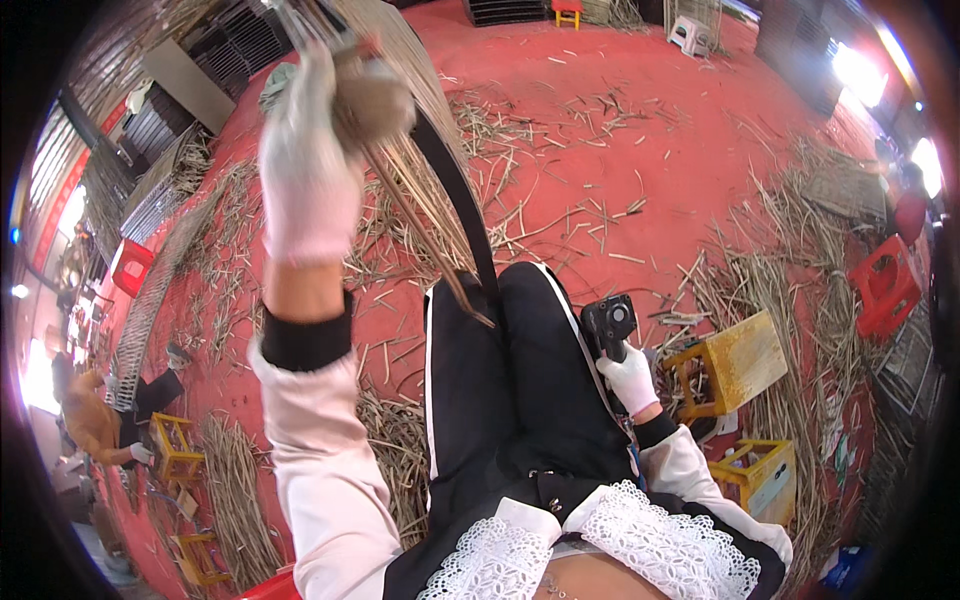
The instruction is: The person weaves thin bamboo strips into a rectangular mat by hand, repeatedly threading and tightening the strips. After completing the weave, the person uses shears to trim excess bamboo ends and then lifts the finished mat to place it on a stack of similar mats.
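Note:
My left hand (308, 185), in a white and pink glove, is raised at the upper left and smeared by motion. Beside its fingers is a blurred brown rounded thing (375, 102); whether the hand grips it is unclear. A long panel of thin brown rods (400, 55) with a black curved edge strip (462, 190) slants down to my lap. A thin brown rod (425, 235) ends over my knees. At my right thigh, my right hand (630, 378), also gloved, is closed on the grip of a black hand-held power tool (610, 322).
Cut stick pieces (560, 130) litter the red floor. Yellow-framed stools (735, 365) stand close on my right, beside long stick bundles (790, 260). A red stool (885, 285) is farther right. Another person (95, 410) sits at the left, near a yellow stool (175, 450).

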A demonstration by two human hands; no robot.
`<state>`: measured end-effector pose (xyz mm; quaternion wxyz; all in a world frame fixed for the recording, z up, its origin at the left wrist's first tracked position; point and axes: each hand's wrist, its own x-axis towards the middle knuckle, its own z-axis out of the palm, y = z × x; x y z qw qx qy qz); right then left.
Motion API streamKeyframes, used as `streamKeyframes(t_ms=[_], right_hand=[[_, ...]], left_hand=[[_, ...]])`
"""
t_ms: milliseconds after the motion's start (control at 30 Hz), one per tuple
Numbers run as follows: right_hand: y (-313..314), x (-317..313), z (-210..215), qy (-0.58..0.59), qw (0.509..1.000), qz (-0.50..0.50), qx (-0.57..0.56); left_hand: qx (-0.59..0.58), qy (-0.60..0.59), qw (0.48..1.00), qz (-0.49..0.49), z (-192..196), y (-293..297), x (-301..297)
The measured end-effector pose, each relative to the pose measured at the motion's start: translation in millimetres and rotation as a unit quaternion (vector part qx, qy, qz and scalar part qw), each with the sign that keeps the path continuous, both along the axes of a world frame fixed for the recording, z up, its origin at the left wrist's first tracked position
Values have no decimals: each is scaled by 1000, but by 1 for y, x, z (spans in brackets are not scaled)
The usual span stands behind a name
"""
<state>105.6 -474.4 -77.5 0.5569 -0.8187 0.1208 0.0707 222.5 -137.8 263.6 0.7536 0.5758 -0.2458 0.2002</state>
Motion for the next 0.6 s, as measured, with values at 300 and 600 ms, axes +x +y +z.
streamKeyframes(t_ms=[300,600], right_hand=[[9,1,13,-70,997,3,-31],[22,10,23,-160,983,26,-82]], left_hand=[[-117,366,920,-81,-245,-88,-69],[-45,409,906,-95,-281,-68,-20]])
